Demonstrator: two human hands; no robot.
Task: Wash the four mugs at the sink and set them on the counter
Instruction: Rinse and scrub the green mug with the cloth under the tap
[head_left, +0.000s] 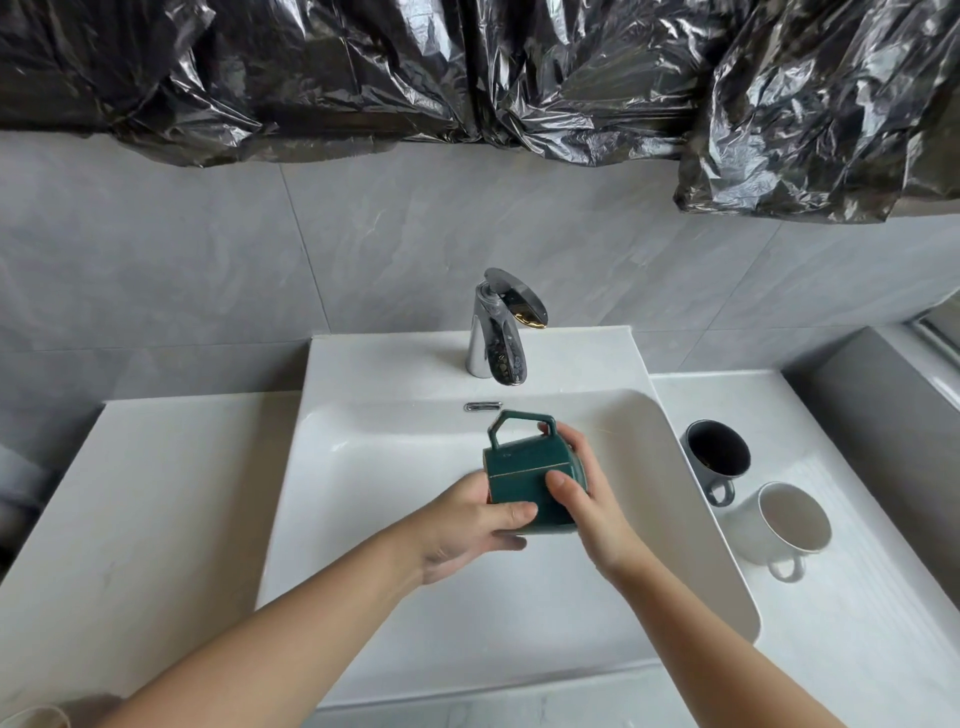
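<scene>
A green mug (524, 480) is held over the white sink (374, 545), a little toward 1 o'clock from the middle of the basin. The mug is turned on its side, and its angular handle is pointed to 12 o'clock, toward the chrome tap (496, 332). No water is seen coming from the tap.

The mug is gripped by both hands. The left hand (462, 530) is placed at 7 o'clock from the mug, with the thumb laid on the near side and the other fingers curled under it. The right hand (589, 499) is placed at 4 o'clock, with the thumb pressed on the side of the mug and the fingers wrapped round the far end; one fingertip is seen beside the handle.

On the counter (857, 649), at 3 o'clock from the sink, two more mugs are stood upright. A grey mug (719, 454) is set just beside the rim of the sink, and a white mug (792, 519) is set near it, at 5 o'clock from it. Their handles are turned to 6 o'clock.

Black plastic sheet (467, 67) is hung over the grey tiled wall at 12 o'clock.
</scene>
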